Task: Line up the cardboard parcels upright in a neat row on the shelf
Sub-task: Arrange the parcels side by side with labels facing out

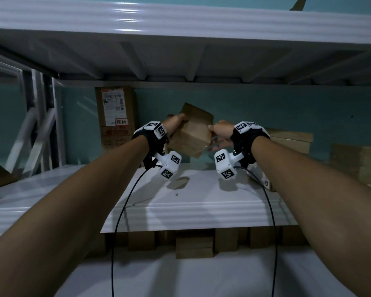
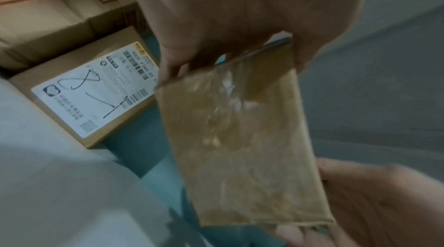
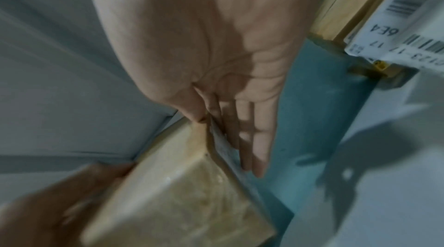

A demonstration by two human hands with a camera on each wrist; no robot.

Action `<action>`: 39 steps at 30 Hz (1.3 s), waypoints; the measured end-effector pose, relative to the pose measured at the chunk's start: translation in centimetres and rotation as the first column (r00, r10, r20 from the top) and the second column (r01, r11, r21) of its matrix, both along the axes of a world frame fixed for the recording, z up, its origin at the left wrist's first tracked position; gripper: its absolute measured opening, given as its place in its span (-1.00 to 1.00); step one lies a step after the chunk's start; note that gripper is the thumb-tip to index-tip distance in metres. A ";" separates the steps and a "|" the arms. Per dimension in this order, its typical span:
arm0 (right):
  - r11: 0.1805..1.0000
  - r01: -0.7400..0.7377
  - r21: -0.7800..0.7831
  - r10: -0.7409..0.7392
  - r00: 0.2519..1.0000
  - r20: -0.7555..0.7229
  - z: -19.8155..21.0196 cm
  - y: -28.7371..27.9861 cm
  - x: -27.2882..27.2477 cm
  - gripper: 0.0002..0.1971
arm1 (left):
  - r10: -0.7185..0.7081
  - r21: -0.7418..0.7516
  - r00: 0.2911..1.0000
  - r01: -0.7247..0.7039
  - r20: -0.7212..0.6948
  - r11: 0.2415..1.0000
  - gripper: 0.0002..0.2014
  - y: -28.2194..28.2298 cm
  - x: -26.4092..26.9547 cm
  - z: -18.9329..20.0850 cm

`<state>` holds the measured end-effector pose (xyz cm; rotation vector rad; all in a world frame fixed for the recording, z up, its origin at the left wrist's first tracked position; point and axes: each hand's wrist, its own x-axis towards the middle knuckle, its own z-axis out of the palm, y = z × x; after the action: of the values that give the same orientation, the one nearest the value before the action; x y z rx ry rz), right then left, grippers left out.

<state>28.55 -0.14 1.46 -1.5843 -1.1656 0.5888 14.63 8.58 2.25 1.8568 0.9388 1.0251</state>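
Note:
A small plain cardboard parcel (image 1: 191,133) hangs tilted in the air above the white shelf (image 1: 201,196), held by both hands. My left hand (image 1: 178,121) grips its upper left end, fingers on one face and thumb on the other. My right hand (image 1: 214,136) pinches its right edge, thumb on top and fingers (image 3: 252,146) straight along the underside. In the left wrist view the parcel (image 2: 240,137) shows a taped face below my left hand (image 2: 235,49). The right wrist view shows the parcel (image 3: 180,194) beneath my right hand (image 3: 225,142).
A tall labelled parcel (image 1: 116,116) stands upright against the teal back wall, left of the held one. Flat parcels (image 1: 291,140) lie at the right, and a labelled one (image 1: 263,179) sits under my right wrist. An upper shelf (image 1: 180,22) hangs overhead. More boxes (image 1: 194,247) fill the level below.

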 end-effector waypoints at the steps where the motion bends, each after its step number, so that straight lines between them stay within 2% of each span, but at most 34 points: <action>1: 1.000 0.011 0.021 -0.011 1.000 -0.014 0.2 0.0 -0.1 -0.76 | 0.014 0.001 1.000 -0.014 -0.026 1.000 -0.77 0.4 0.1 0.0; 4: 0.997 0.012 0.072 -0.016 0.998 0.053 0.6 0.0 0.0 -0.89 | 0.071 0.097 0.986 -0.056 -0.151 0.994 -0.88 0.7 -0.1 -0.1; 7: 0.992 0.035 0.122 -0.042 0.998 0.055 0.6 0.1 0.4 -0.74 | 0.082 0.128 0.966 -0.051 -0.246 0.990 -0.81 1.8 -0.4 0.1; 10: 0.990 0.030 0.141 -0.033 0.999 0.014 0.2 0.3 0.8 -0.75 | 0.159 0.205 0.937 -0.097 -0.311 0.974 -0.27 5.2 0.4 0.0; 14: 0.987 -0.027 0.159 0.031 0.999 -0.021 -0.1 0.6 1.3 -0.75 | 0.045 0.137 0.979 -0.018 -0.197 0.990 -0.05 1.8 0.1 -0.3; 18: 0.993 -0.007 0.118 -0.007 0.993 0.114 0.1 0.4 1.5 -0.80 | 0.037 0.128 0.971 -0.007 -0.235 0.992 0.32 2.3 0.8 -0.7; 19: 0.994 0.026 0.107 -0.043 0.986 0.162 0.2 0.3 1.7 -0.78 | 0.026 0.116 0.965 0.005 -0.260 0.993 0.30 2.4 0.8 -0.7; 21: 0.991 0.072 0.113 -0.093 0.976 0.199 0.5 0.1 1.9 -0.69 | -0.025 0.084 0.965 0.049 -0.262 0.995 0.10 1.4 0.5 -0.7; 23: 0.984 0.074 0.164 -0.101 0.982 0.162 0.7 0.1 1.9 -0.65 | -0.043 0.066 0.965 0.062 -0.259 0.996 -0.10 1.0 0.5 -0.6; 26: 0.965 0.088 0.246 -0.110 0.991 0.078 0.8 0.2 1.9 -0.66 | -0.052 0.064 0.957 0.073 -0.284 0.995 -0.27 1.3 0.5 -0.5; 28: 0.967 0.077 0.241 -0.096 0.993 0.068 0.9 0.2 1.9 -0.67 | -0.081 0.060 0.951 0.104 -0.299 0.993 -0.43 1.4 0.4 -0.6; 31: 0.975 0.080 0.209 -0.099 0.992 0.082 0.9 0.1 1.9 -0.70 | -0.118 0.028 0.953 0.131 -0.277 0.991 -0.56 1.4 0.3 -0.7; 33: 0.976 0.063 0.210 -0.087 0.991 0.106 0.7 0.0 1.8 -0.64 | -0.119 0.032 0.953 0.133 -0.279 0.991 -0.61 1.4 0.3 -0.7; 35: 0.981 0.015 0.192 -0.042 0.990 0.136 0.7 0.0 1.7 -0.41 | -0.114 0.069 0.945 0.142 -0.307 0.987 -0.60 1.4 0.2 -0.6; 37: 0.996 -0.004 0.091 -0.012 0.986 0.167 0.9 -0.2 1.0 -0.23 | -0.108 0.143 0.941 0.161 -0.321 0.976 -0.62 1.0 0.3 -0.4; 39: 0.999 0.033 -0.021 -0.027 0.975 0.222 1.4 -0.3 0.4 -0.12 | -0.093 0.238 0.931 0.186 -0.353 0.953 -0.52 0.7 0.6 -0.1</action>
<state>28.98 -0.48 2.83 -1.7187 -1.3000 0.4153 15.24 9.27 2.11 2.3468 0.8756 0.7873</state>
